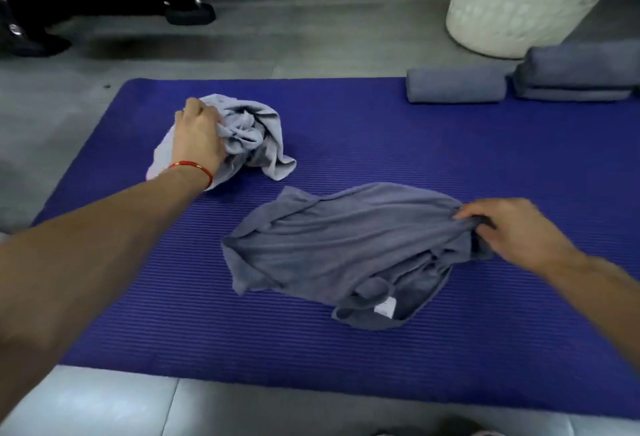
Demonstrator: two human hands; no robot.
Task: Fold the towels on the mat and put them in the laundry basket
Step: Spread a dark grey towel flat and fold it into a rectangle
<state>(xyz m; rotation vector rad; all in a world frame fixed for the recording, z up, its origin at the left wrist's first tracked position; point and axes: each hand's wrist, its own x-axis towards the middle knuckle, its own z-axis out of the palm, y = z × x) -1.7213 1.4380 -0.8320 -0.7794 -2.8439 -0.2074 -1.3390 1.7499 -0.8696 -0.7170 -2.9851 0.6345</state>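
A: A grey floor is showing all around, with a blue ribbed mat (346, 144) lying across it. Taking the mat as the anchor, what is sitting where?

B: A white perforated laundry basket (526, 2) is standing just off the mat's far right corner. Beside it, on that same corner, a rolled grey towel (455, 85) and a folded grey stack (578, 75) are waiting, probably parked there so they can go in together.

A: And the loose ones?

B: A pale crumpled towel (252, 134) is bunching up toward the mat's far left. A darker grey towel (339, 248) is sprawling near the mat's middle, its white tag facing the near edge.

A: What are the hands doing?

B: The left hand (197, 137) is reaching out on a straight arm, fingers curling into the pale towel's folds and gripping it. I judge it is being held aside to keep the middle free. The right hand (509, 231) is coming in from the mat's right side, wrist bent, thumb and fingers pinching the dark towel's right edge, likely to draw it flat for folding.

A: Anything beyond the mat?

B: Dark shoes (188, 11) are standing past its far edge.
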